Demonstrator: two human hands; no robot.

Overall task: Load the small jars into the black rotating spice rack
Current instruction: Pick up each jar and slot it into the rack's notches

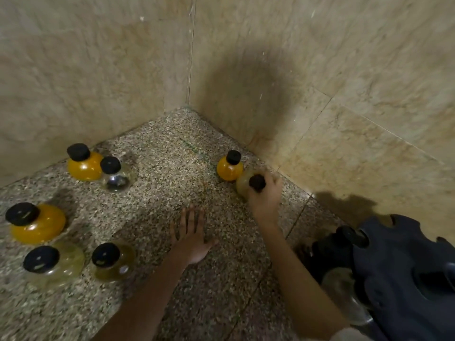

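Right hand (264, 195): fingers wrapped round a pale jar (243, 185) beside the orange jar (229, 169).
Left hand (190, 236): spread flat on the floor (160, 156), holding nothing.
Rack (403, 274): lower right.

text: none legible | labels: none on jars (85, 166) | brands/numbers: none on spice rack (406, 274)

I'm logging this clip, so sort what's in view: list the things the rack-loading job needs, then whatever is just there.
Job:
black plastic rotating spice rack
three orange-filled round glass jars with black caps
three pale glass jars on the left
pale jar under the right hand

Just there:
speckled granite counter
beige tiled walls
left hand, flat on counter
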